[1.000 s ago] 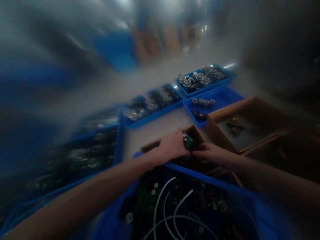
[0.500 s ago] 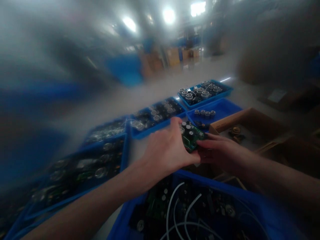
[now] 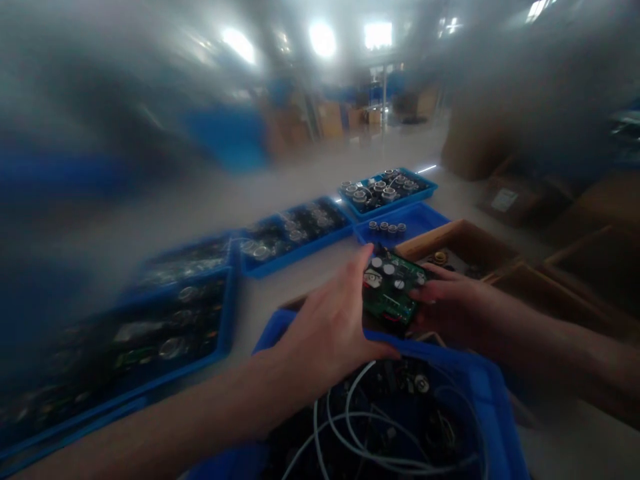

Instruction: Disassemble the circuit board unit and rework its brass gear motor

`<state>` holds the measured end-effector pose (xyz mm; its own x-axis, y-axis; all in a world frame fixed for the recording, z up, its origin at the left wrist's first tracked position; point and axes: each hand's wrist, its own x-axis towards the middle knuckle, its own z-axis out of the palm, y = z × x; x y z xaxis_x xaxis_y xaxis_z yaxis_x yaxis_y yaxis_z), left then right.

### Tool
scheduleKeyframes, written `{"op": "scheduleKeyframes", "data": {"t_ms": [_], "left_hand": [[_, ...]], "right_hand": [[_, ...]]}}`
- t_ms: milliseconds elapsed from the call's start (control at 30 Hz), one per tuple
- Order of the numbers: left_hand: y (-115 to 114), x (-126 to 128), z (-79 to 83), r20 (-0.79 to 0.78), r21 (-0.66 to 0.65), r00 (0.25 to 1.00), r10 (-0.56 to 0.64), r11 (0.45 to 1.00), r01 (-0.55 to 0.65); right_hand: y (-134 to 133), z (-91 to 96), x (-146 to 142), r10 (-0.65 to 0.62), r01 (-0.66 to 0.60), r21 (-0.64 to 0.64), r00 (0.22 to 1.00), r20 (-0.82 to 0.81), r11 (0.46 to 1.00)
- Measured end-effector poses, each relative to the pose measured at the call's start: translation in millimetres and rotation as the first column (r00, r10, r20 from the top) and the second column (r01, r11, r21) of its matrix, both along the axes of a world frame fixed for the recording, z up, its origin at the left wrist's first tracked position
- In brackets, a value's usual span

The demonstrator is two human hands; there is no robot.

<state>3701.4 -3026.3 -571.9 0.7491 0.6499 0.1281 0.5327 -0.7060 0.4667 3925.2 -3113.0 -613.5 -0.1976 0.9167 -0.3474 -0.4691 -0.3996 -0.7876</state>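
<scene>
Two bare hands steady a green circuit board (image 3: 393, 297) just above the far rim of a blue bin (image 3: 493, 393), where pale wires (image 3: 350, 417) loop among dark parts. The right hand (image 3: 445, 293) grips the board's right edge, its fingertips on the upper face and the rest of its hold hidden below. The left hand (image 3: 333, 313) curves around the left side, fingers and thumb spread wide, the thumb reaching low over the rim; whether it presses on the board, the view does not tell. The board tilts its face toward the wearer, round white parts showing at the far left. Good handling here likely means a light pinch at the edges, fingertips off the raised parts, and the right hand bearing the weight until the left has sure contact. Lifting the near edge well clear of the rim and the loops should help avoid a knock or snag. Beyond, a brown box (image 3: 435, 233) sits to the right, and a blue tray (image 3: 227, 320) packed with parts stands left.
</scene>
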Motion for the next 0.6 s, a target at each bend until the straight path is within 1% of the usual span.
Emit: {"op": "scheduleKeyframes", "data": {"t_ms": [33, 133, 267, 367, 500, 533, 600], "left_hand": [[1.4, -0.4, -3.6, 0.055, -0.006, 0.998, -0.039, 0.999, 0.039], [6.9, 2.9, -12.0, 0.187, -0.046, 0.977, -0.104, 0.992, 0.114], [8.3, 10.5, -10.4, 0.278, -0.123, 0.945, -0.171, 0.970, 0.211], [2.4, 13.6, -6.9, 0.335, -0.197, 0.926, -0.174, 0.948, 0.249], [-8.3, 14.0, -8.7, 0.416, -0.320, 0.895, -0.164, 0.894, 0.313], [-10.6, 13.5, -9.7, 0.428, -0.335, 0.890, -0.158, 0.887, 0.319], [-14.6, 12.0, -11.3, 0.436, -0.340, 0.889, -0.141, 0.889, 0.308]], "right_hand": [[-3.0, 2.4, 2.8, 0.008, -0.008, 0.008, 1.000, 0.014, 1.000], [-11.4, 13.0, 7.8, 0.025, -0.026, 0.029, 0.999, 0.037, 0.999], [-20.9, 29.4, 8.4, 0.047, -0.048, 0.014, 0.998, 0.030, 0.999], [-26.1, 35.9, 8.2, 0.073, -0.073, 0.012, 0.997, 0.032, 0.997], [-30.2, 37.7, 9.8, 0.105, -0.106, 0.035, 0.994, 0.017, 0.994], [-30.9, 38.3, 10.3, 0.112, -0.113, 0.038, 0.993, 0.023, 0.993], [-32.5, 40.4, 10.8, 0.122, -0.124, 0.035, 0.991, 0.047, 0.992]]}}
